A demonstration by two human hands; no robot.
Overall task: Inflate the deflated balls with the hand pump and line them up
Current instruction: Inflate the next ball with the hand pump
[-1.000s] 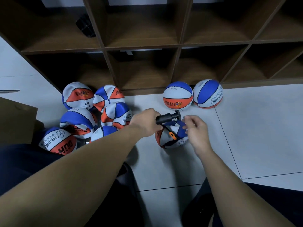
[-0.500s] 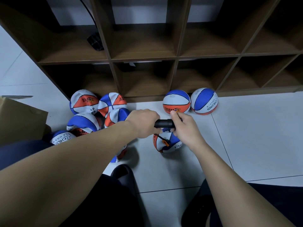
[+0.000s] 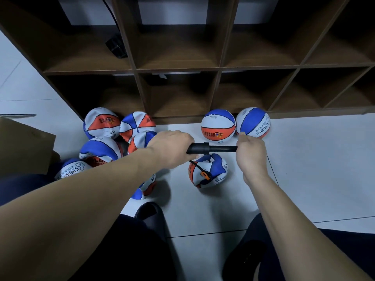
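The hand pump point(image 3: 211, 149) lies level between both hands, just above the deflated ball point(image 3: 208, 171) that sits on the tiled floor point(image 3: 314, 169) at about 6 o'clock from it. The left hand point(image 3: 170, 148) is wrapped round the barrel's thick end; the right hand point(image 3: 250, 153) is curled over the far end, presumably the plunger handle, which its fingers hide. The pump looks light and rigid, best held at both ends as now. A thin hose with an orange fitting point(image 3: 204, 175) runs to the ball, which is wrinkled, soft and likely to shift. Two inflated balls point(image 3: 235, 125) stand at 12 o'clock; the limp pile point(image 3: 113, 136) lies at 9 o'clock.
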